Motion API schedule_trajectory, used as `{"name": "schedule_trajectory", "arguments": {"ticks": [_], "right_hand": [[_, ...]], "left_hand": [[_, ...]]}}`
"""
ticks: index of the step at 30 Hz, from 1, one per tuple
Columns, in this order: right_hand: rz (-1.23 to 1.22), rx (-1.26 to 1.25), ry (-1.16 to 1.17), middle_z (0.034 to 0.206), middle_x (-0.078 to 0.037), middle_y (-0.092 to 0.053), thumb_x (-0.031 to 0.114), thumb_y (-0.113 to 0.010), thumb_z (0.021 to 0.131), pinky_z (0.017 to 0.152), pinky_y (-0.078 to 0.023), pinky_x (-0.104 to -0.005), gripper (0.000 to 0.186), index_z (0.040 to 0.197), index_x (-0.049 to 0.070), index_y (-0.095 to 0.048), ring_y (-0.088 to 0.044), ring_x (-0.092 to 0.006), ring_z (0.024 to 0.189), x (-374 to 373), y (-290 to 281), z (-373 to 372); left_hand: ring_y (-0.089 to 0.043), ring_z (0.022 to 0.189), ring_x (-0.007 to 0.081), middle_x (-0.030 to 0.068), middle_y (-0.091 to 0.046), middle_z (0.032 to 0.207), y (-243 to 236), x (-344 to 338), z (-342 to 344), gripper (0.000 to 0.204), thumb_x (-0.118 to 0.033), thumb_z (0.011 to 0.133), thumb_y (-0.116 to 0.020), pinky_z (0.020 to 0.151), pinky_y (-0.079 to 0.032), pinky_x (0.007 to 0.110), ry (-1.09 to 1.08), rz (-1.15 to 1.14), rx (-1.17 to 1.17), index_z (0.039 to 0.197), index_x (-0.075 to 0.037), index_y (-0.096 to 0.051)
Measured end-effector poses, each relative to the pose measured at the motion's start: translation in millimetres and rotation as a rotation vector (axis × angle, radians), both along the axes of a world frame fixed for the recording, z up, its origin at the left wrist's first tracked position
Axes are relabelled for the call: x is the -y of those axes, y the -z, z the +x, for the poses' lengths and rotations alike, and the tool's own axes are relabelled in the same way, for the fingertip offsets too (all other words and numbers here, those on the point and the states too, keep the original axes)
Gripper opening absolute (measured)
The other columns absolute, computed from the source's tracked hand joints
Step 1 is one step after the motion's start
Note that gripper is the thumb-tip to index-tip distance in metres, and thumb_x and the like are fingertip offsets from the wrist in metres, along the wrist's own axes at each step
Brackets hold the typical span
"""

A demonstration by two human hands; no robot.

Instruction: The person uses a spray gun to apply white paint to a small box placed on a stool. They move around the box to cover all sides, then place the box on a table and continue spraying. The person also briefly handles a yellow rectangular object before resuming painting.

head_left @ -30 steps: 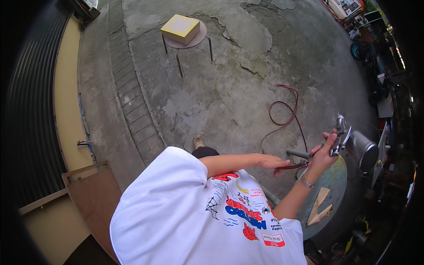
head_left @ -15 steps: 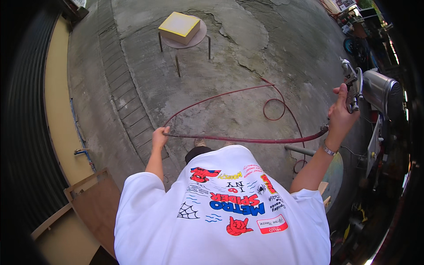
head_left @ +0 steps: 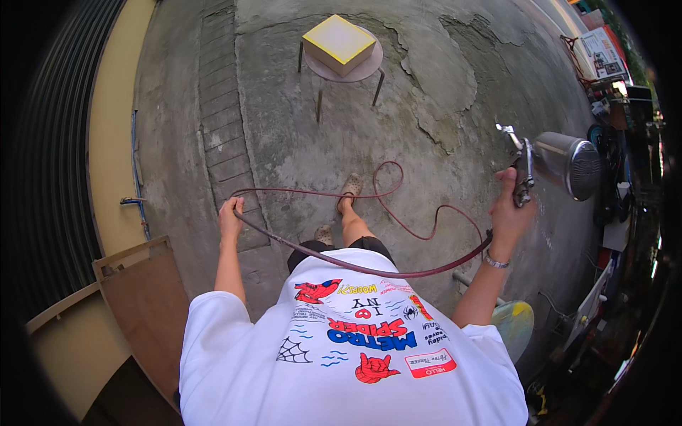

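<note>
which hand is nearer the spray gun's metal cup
Right. The right hand grips the spray gun beside its metal cup; the left hand is far to the left, holding the red hose.

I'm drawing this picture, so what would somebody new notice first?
Probably the shiny silver spray gun, held up in the right hand at the picture's right. Next, the dark red hose curving between that hand and the left hand. Farther off, near the top, a yellow-edged box sits on a round stool.

Spray gun: glossy metal. Left of it: hose, smooth, faint sheen; shirt, matt cloth; floor, rough matt concrete.
</note>
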State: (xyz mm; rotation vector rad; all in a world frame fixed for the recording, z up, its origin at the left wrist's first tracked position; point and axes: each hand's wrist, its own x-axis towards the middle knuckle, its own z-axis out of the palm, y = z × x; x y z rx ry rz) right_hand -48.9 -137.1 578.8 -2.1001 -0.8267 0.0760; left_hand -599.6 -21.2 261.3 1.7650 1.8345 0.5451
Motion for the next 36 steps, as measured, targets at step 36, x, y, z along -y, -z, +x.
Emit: {"name": "schedule_trajectory", "arguments": {"ticks": [36], "right_hand": [[-0.113,0.001,-0.141,0.054,0.003,-0.054,0.041,-0.070,0.098,0.045,-0.035,-0.0249,0.044,0.082,0.000,-0.074,-0.049,-0.0043,0.046,-455.7,259.0,181.1]], "left_hand": [[-0.058,0.069,0.0195,0.0078,-0.066,0.077,19.7,-331.6,183.1,0.012,-0.011,0.097,-0.067,0.063,-0.046,0.032,0.226,0.085,0.020,0.090,-0.001,-0.069]]}}
